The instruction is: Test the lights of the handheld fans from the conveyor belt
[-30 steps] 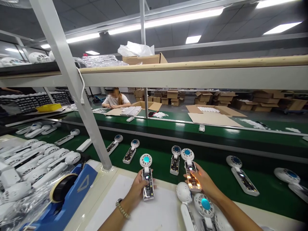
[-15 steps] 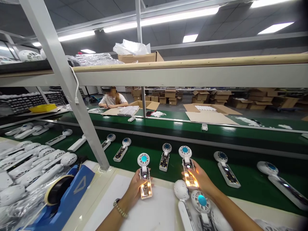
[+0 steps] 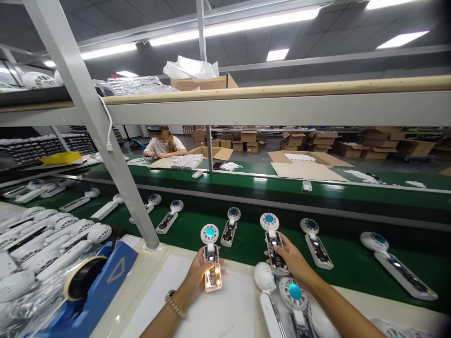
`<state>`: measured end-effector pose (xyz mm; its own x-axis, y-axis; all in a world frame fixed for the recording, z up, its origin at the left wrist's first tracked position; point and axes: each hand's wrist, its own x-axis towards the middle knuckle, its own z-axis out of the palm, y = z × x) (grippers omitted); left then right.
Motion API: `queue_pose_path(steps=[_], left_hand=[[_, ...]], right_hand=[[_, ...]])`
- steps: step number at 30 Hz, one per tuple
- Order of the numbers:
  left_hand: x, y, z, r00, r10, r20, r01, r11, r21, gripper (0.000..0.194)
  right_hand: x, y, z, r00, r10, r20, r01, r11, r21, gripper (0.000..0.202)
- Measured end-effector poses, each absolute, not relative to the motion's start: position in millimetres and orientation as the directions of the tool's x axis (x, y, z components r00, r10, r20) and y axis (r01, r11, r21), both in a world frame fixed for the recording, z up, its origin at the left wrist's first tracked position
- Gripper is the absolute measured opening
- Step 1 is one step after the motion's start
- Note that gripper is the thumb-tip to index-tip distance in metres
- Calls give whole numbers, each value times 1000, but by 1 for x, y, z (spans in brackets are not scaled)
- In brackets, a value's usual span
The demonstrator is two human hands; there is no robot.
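My left hand [image 3: 198, 272] grips a small white fan [image 3: 213, 272] by its open-backed handle, whose circuit board glows with yellow lights. The thumb lies on the board, and the round head with a blue centre points up. Further right, my right hand [image 3: 294, 258] holds a similar fan [image 3: 269, 221] over the near belt edge, its thumb on the board, the yellow lights dark. Just below that hand, several white fans [image 3: 294, 293] lie on the bench beside a white sheet [image 3: 225, 312].
More fans [image 3: 317, 249] lie spaced along the green belt [image 3: 197, 234]. A slanted metal post [image 3: 116, 155] and blue tape dispenser [image 3: 116, 272] stand left, near piled fans [image 3: 45, 253]. A shelf [image 3: 282, 110] crosses above. Across the belts, a person [image 3: 167, 145] sits near open cartons.
The yellow lights on the fan in my right hand have gone out. Fans on the near belt have shifted left, while small white parts on the far belt have shifted right. Both hands keep their holds.
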<state>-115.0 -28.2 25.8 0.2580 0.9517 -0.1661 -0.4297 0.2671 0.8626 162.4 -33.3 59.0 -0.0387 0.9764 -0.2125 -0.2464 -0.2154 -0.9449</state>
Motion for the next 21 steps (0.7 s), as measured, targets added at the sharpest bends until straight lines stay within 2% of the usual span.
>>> queue_pose_path(steps=[14,21], left_hand=[[-112,-31,34,226,953,-203,-417,283,864,46],[-110,-33,35,249,954,-167,-414,261,872,42]], right_hand=[[161,-32,59,28,979,-202,-215,-191,-958,72],[162,-32,57,21,979,-205,-239,-194,-952,73]])
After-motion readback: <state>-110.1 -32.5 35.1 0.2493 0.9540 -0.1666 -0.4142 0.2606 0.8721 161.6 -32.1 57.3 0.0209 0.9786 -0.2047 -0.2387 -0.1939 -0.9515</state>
